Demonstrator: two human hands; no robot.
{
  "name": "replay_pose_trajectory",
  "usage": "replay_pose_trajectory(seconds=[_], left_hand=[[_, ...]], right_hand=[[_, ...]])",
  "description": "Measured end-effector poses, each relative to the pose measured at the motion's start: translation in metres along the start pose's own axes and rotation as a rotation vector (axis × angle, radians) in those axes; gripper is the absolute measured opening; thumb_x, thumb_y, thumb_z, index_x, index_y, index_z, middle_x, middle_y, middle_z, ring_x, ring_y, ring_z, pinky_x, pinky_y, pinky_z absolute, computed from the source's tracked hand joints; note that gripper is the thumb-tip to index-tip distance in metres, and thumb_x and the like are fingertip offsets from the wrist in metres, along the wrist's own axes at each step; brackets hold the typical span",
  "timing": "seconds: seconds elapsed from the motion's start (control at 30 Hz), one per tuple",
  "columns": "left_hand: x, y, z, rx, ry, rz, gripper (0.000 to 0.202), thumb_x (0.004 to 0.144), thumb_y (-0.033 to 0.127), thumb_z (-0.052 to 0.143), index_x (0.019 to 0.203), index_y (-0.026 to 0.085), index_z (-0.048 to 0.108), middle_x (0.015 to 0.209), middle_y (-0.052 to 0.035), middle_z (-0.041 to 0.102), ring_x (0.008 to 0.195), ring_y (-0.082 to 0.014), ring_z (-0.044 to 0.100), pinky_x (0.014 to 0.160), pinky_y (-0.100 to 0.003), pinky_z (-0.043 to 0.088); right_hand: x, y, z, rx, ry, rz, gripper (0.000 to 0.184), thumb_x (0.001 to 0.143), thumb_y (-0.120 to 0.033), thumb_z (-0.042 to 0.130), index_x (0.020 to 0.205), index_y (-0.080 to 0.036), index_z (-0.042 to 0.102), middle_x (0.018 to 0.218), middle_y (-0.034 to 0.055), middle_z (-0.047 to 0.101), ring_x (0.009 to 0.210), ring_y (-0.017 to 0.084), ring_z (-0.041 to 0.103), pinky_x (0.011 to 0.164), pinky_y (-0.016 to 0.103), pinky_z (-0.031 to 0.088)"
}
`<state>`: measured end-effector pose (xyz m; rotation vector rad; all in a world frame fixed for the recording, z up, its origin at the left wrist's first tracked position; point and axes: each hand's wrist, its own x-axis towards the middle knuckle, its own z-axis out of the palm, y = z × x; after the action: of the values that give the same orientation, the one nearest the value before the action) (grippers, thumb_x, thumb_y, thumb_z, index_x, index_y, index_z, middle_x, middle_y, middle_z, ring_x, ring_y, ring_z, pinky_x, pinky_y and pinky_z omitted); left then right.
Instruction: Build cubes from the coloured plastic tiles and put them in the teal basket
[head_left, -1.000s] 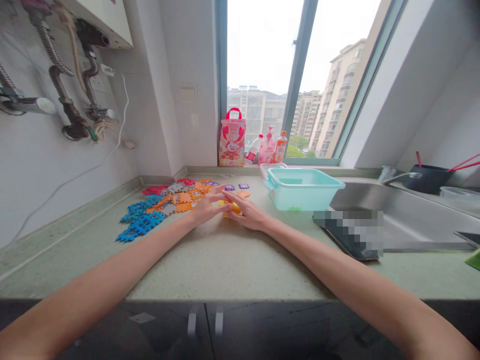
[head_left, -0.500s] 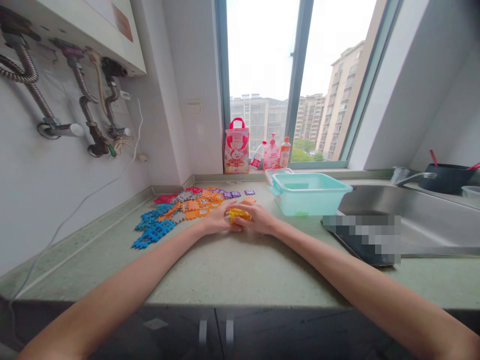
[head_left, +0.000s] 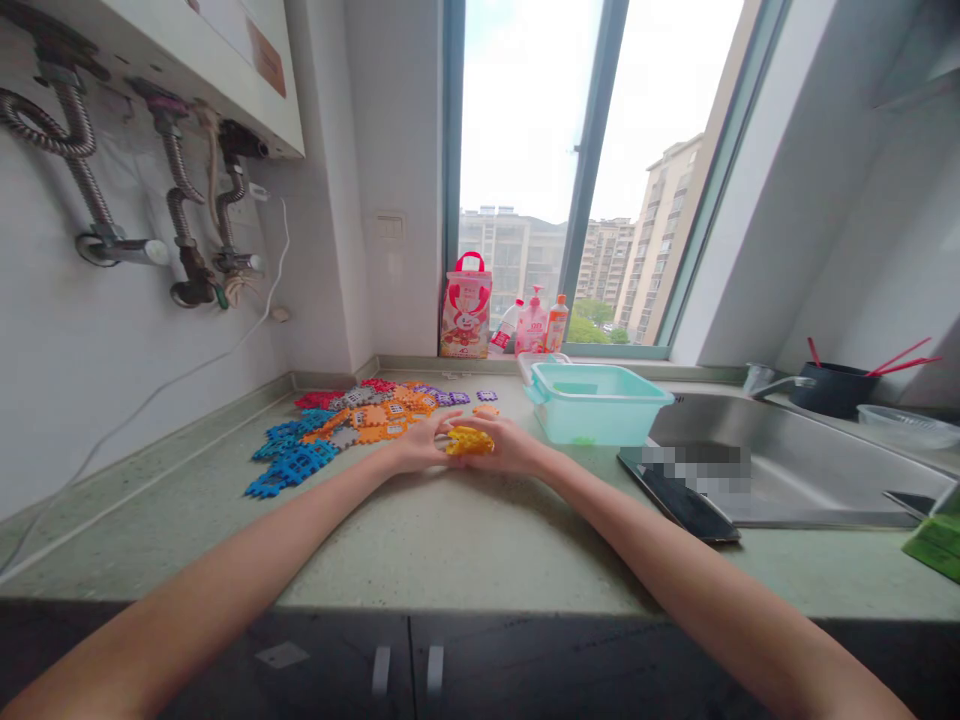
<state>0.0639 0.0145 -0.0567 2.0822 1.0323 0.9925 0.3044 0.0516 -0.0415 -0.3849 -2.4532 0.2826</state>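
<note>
Between my two hands, just above the counter, are yellow notched building pieces (head_left: 469,441). My left hand (head_left: 417,446) closes on their left side with curved fingers and thumb. From the right, my right hand (head_left: 508,444) grips the same yellow pieces, its fingers bent over the top. How many pieces are stacked there I cannot tell. Left of my hands lie flat orange pieces (head_left: 382,420), blue pieces (head_left: 292,468), red pieces (head_left: 319,399) and purple pieces (head_left: 452,397), with notched edges. One purple piece (head_left: 487,396) lies apart, behind my hands.
A turquoise plastic tub (head_left: 596,405) stands right of my hands, near a steel sink (head_left: 795,470). A dark flat device (head_left: 679,500) lies at the sink's edge. Bottles (head_left: 532,325) and a pink bag (head_left: 466,310) stand by the window. A white cable (head_left: 187,375) hangs at left.
My view has turned slightly to the right. Both hands stay around the yellow pieces, with the fingers shifted a little and more of the yellow showing.
</note>
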Motion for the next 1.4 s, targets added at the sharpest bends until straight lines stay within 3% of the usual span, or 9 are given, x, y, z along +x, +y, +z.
replay_pose_trajectory(seconds=[0.13,0.23,0.43,0.73,0.93,1.1,1.17,1.27,1.4], left_hand=[[-0.002,0.005,-0.011,0.068,-0.027,-0.051,0.11,0.057,0.039,0.097,0.156,0.028,0.048,0.16,-0.0158,0.048,0.147,-0.0378,0.046,0.122,-0.054,0.036],[-0.004,0.008,-0.02,-0.125,-0.02,-0.108,0.097,0.067,0.046,0.086,0.154,0.026,0.048,0.16,-0.0151,0.049,0.151,-0.038,0.041,0.123,-0.052,0.034],[-0.004,0.008,-0.025,-0.413,0.211,-0.211,0.071,0.081,0.046,0.062,0.147,0.022,0.05,0.141,-0.0158,0.063,0.141,-0.0346,0.052,0.113,-0.051,0.04],[-0.002,0.004,-0.022,-0.41,0.241,-0.232,0.063,0.087,0.053,0.059,0.14,0.018,0.054,0.128,-0.0163,0.071,0.131,-0.0325,0.06,0.106,-0.047,0.045],[-0.003,0.01,-0.021,-0.261,0.134,-0.211,0.061,0.085,0.06,0.06,0.126,0.016,0.067,0.127,-0.0155,0.072,0.128,-0.0336,0.061,0.105,-0.044,0.045],[-0.004,0.004,-0.02,-0.034,0.033,-0.152,0.056,0.085,0.059,0.063,0.118,0.015,0.074,0.118,-0.0137,0.075,0.111,-0.0292,0.068,0.094,-0.037,0.049],[-0.004,0.001,-0.02,0.061,-0.007,-0.149,0.051,0.084,0.057,0.068,0.115,0.017,0.077,0.113,-0.0109,0.077,0.105,-0.0277,0.069,0.088,-0.034,0.049],[-0.005,0.0,-0.021,0.138,-0.04,-0.146,0.043,0.087,0.054,0.068,0.111,0.02,0.079,0.108,-0.0065,0.078,0.1,-0.0252,0.069,0.081,-0.03,0.048],[-0.006,0.003,-0.021,0.202,-0.105,-0.106,0.042,0.09,0.055,0.066,0.114,0.023,0.079,0.114,-0.0059,0.077,0.106,-0.0244,0.069,0.088,-0.03,0.049]], right_hand=[[0.0,0.001,-0.001,0.018,-0.051,0.011,0.073,0.077,-0.029,0.085,0.146,-0.026,0.06,0.12,0.0101,0.067,0.102,0.025,0.066,0.093,0.04,0.054],[0.003,0.005,0.004,0.018,-0.05,0.041,0.076,0.075,-0.024,0.085,0.146,-0.028,0.058,0.121,0.0088,0.067,0.102,0.025,0.066,0.094,0.041,0.053],[0.005,0.012,0.013,-0.008,-0.053,0.057,0.069,0.077,-0.027,0.084,0.142,-0.026,0.062,0.123,0.0115,0.068,0.104,0.027,0.068,0.092,0.042,0.055],[-0.002,-0.003,-0.001,-0.106,-0.093,0.037,0.065,0.08,-0.023,0.078,0.143,-0.027,0.063,0.12,0.011,0.069,0.101,0.026,0.069,0.09,0.04,0.057],[-0.01,-0.04,-0.037,-0.157,-0.11,-0.066,0.072,0.082,-0.016,0.073,0.15,-0.034,0.056,0.13,0.0088,0.067,0.098,0.023,0.07,0.088,0.036,0.058],[0.023,-0.061,-0.09,-0.131,0.043,-0.03,0.06,0.087,-0.026,0.072,0.145,-0.031,0.059,0.121,0.0061,0.072,0.093,0.022,0.072,0.084,0.036,0.059],[0.044,-0.055,-0.115,-0.123,0.084,-0.015,0.059,0.088,-0.034,0.072,0.145,-0.028,0.06,0.119,0.0062,0.073,0.09,0.022,0.072,0.079,0.035,0.06],[0.068,-0.032,-0.148,-0.276,0.202,0.026,0.058,0.088,-0.038,0.073,0.144,-0.027,0.062,0.121,0.0066,0.074,0.096,0.025,0.072,0.084,0.038,0.058],[0.065,0.011,-0.18,-0.464,0.248,0.136,0.059,0.088,-0.035,0.072,0.145,-0.026,0.062,0.128,0.0108,0.073,0.097,0.027,0.071,0.086,0.039,0.055]])
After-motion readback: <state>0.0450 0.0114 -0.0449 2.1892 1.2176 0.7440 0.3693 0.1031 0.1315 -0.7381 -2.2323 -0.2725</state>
